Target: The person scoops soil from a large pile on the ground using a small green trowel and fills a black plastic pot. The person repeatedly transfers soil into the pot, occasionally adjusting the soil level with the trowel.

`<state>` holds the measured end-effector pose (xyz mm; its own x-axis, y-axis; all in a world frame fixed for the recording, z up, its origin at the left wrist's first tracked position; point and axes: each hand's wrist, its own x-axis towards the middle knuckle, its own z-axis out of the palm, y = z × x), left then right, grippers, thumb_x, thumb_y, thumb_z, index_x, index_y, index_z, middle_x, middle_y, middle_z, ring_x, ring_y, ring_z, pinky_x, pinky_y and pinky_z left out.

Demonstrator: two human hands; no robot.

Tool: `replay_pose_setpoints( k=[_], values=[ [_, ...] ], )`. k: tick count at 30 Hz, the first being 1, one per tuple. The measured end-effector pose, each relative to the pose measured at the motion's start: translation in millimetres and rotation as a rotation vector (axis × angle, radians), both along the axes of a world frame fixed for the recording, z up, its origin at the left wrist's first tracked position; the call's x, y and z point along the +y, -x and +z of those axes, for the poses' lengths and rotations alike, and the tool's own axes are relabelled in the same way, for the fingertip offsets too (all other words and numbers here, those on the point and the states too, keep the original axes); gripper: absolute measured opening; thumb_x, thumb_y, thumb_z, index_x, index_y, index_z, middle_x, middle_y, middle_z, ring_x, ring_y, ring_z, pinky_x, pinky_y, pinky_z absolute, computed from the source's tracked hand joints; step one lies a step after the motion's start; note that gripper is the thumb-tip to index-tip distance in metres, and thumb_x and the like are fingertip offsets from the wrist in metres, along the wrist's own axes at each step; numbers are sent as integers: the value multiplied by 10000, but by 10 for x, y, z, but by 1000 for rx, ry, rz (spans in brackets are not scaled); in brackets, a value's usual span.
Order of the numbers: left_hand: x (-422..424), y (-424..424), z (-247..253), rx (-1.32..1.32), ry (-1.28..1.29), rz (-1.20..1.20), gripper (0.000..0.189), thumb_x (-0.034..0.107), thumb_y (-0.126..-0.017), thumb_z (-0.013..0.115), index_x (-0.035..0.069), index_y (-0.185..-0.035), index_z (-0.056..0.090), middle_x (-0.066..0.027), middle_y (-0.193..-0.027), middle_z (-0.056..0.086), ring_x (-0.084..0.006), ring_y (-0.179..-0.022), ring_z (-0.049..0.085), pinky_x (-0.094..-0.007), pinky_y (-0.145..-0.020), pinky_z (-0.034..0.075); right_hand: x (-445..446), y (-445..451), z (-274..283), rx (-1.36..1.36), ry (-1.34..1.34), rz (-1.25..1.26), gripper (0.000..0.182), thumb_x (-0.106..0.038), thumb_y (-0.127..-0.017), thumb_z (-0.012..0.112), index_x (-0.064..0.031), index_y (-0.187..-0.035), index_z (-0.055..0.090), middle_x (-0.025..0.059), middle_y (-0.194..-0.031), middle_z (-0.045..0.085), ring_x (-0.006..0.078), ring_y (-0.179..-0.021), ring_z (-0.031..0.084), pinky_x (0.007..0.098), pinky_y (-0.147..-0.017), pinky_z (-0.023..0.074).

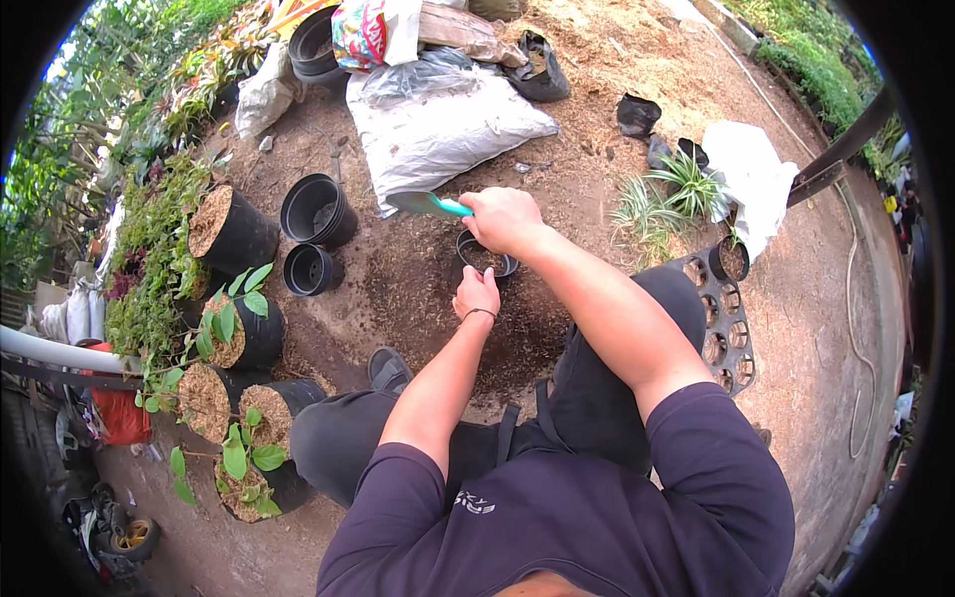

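Note:
My right hand (pixel 507 218) is closed around the handle of a green hand trowel (pixel 429 204), whose blade points left, near the edge of a white woven sack (pixel 440 127). Below it, my left hand (pixel 475 291) is at the near rim of a small black plastic pot (pixel 509 265) that stands on the soil between my legs. Dark, crumbly material shows inside the pot. The left fingers are partly hidden, so whether they grip the rim does not show.
Nested black pots (pixel 313 209) and a smaller black pot (pixel 310 270) stand left. Filled black grow bags (pixel 254 231) line the far left. At right are spider plants (pixel 683 186), a white bag (pixel 750 179) and a black tray with round holes (pixel 735 313) beside my knee.

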<state>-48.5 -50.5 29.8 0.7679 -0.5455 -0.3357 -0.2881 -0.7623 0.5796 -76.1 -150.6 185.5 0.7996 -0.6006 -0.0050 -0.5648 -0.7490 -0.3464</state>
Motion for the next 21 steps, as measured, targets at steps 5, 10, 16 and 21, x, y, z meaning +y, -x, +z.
replay_pose_setpoints(
  k=[5, 10, 16, 21],
  values=[
    [-6, -1, 4, 29, -6, -16, 276, 362, -831, 517, 87, -809, 492, -117, -751, 621, -312, -756, 592, -426, -731, 408, -55, 12, -1, 242, 20, 43, 167, -247, -756, 579, -126, -853, 641, 93, -782, 635, 272, -732, 621, 388, -649, 494],
    [-7, -17, 13, 12, -2, -29, 275, 359, -819, 534, 87, -817, 496, -128, -758, 619, -322, -774, 593, -426, -706, 426, -14, 10, -146, 201, -37, -97, 209, -273, -748, 597, -123, -884, 649, 104, -828, 640, 265, -788, 622, 374, -683, 494],
    [195, -105, 21, 38, -172, 60, 304, 374, -863, 412, 99, -894, 538, -149, -885, 625, -317, -873, 592, -425, -764, 430, -138, 161, 111, 314, -183, -200, 234, -257, -731, 618, -69, -865, 660, 135, -899, 639, 267, -859, 619, 366, -746, 486],
    [319, -325, 136, -39, -311, 143, 395, 401, -883, 324, 98, -949, 570, -155, -939, 621, -313, -904, 591, -429, -789, 430, -391, 497, 182, 367, -369, -269, 352, -344, -741, 619, -29, -896, 645, 165, -916, 627, 288, -880, 606, 375, -756, 472]
  ],
)
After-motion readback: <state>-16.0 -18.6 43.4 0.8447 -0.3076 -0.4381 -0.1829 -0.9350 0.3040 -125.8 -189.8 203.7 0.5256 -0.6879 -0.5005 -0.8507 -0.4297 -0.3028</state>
